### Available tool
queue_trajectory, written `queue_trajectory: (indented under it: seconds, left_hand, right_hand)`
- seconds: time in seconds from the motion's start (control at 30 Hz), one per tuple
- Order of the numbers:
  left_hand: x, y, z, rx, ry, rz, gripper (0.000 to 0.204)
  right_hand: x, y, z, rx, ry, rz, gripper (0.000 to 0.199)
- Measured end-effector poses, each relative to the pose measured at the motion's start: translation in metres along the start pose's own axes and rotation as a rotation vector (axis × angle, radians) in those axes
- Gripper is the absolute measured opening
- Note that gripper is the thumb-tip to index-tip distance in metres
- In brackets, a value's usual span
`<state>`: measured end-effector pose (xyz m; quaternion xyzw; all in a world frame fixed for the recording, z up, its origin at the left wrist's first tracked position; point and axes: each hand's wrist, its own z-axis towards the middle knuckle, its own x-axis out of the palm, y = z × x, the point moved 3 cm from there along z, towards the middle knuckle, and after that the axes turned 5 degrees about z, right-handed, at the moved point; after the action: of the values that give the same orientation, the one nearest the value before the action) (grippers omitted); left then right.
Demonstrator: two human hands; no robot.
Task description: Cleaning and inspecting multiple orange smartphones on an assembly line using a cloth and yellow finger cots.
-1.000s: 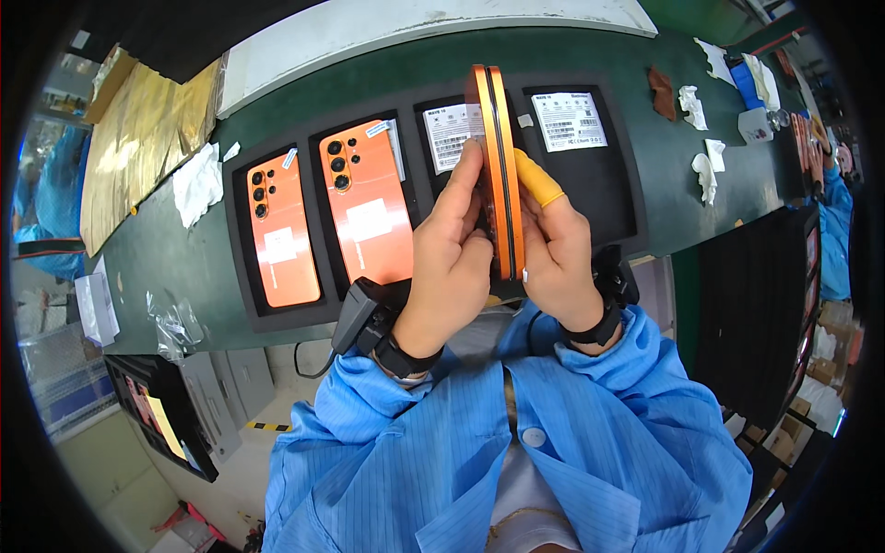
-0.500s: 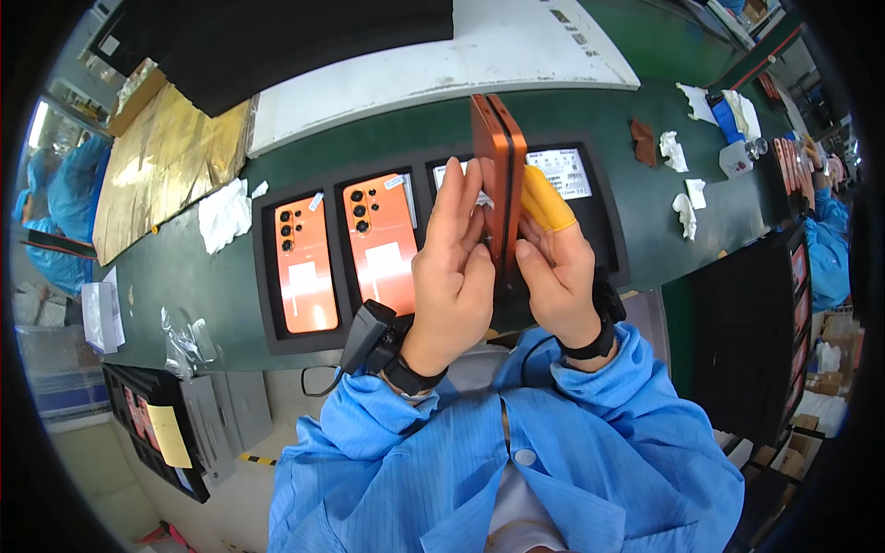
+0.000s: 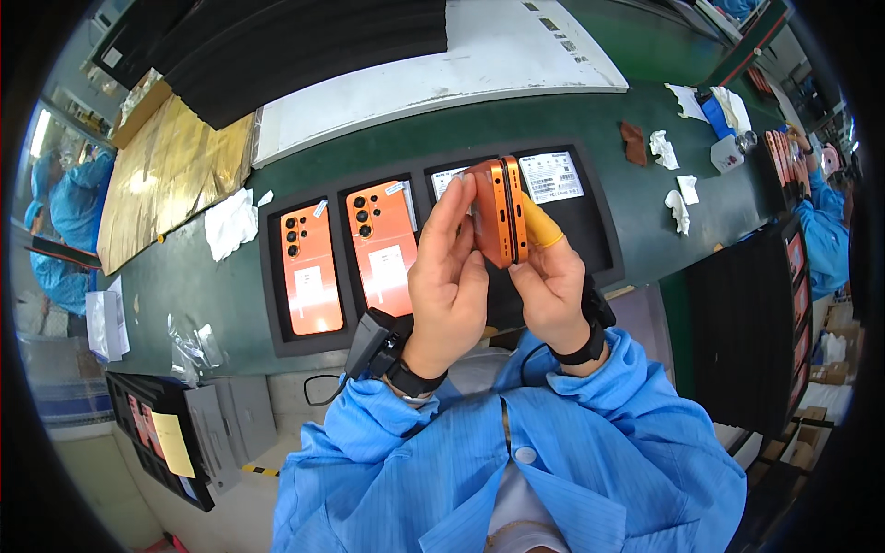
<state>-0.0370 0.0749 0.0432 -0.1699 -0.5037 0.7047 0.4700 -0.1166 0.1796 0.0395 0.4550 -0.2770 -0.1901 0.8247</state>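
Between my palms two orange smartphones [image 3: 491, 221] stand on edge, side by side, with a thin dark gap between them. Their short ends, with ports and small holes, face up toward me. My left hand [image 3: 449, 281] presses flat along the left phone, its fingers together. My right hand [image 3: 551, 281] closes on the right phone; yellow finger cots cover some of its fingers. Below lies a black foam tray [image 3: 604, 235]. Two more orange phones, one at the left [image 3: 310, 267] and one beside it [image 3: 382, 244], lie camera side up in its left compartments.
White labelled pieces [image 3: 553, 175] show in the tray's right compartments. Crumpled white wipes [image 3: 230, 224] and a brown cloth [image 3: 632, 143] lie on the green table [image 3: 369, 158]. A clear bottle [image 3: 728, 155] stands far right. Black trays [image 3: 747, 341] are stacked right. Other people work at both sides.
The two held phones have tipped, so their short ends with ports now face up toward me. Both hands have shifted slightly and still hold them together.
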Motion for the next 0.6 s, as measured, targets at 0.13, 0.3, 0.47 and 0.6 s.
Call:
queue_trajectory:
  seconds: [0.13, 0.3, 0.47, 0.6]
  left_hand:
    - [0.001, -0.007, -0.002, -0.024, -0.012, 0.04, 0.073]
    - [0.0, -0.01, 0.001, -0.032, 0.015, 0.021, 0.084]
    - [0.002, -0.028, 0.01, -0.061, 0.055, 0.166, 0.091]
    - [0.003, -0.035, 0.013, -0.081, 0.114, 0.296, 0.093]
  right_hand:
    - [0.004, 0.004, -0.003, 0.012, -0.019, 0.006, 0.059]
    - [0.004, 0.006, -0.002, 0.038, -0.008, -0.024, 0.059]
    - [0.008, 0.01, -0.002, 0.047, -0.012, -0.003, 0.059]
    - [0.01, 0.016, -0.003, 0.089, -0.005, -0.026, 0.06]
